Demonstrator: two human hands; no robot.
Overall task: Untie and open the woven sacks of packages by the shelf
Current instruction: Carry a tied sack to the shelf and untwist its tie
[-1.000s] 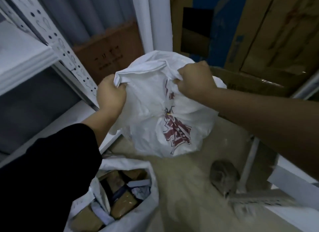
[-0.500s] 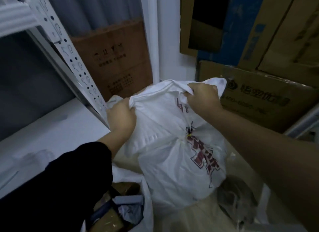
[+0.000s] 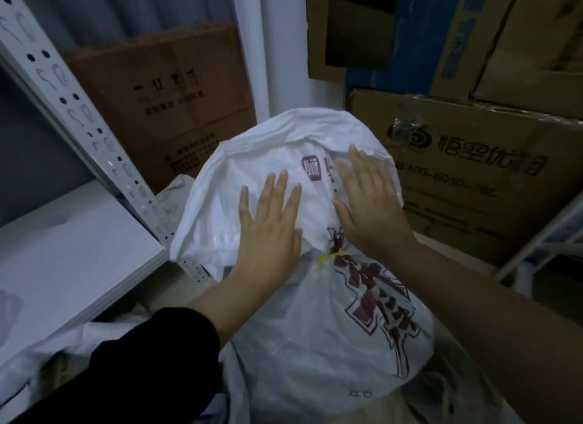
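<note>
— Sack where?
— Centre frame, upright, btwn shelf at 9 o'clock and boxes at 2 o'clock. White woven, red print on front. Neck tied w/ yellow tie; loose top flops open above it.
— Hands?
— Both flat on the top flap. Left hand at 11 o'clock of the tie, fingers straight, spread, gripping nothing. Right hand at 1 o'clock of it, fingers straight too, palm down on fabric.
— Anything else?
— 2nd white sack at 8 o'clock, low, partly behind black sleeve. Brown box at 11 o'clock, behind shelf post.
</note>
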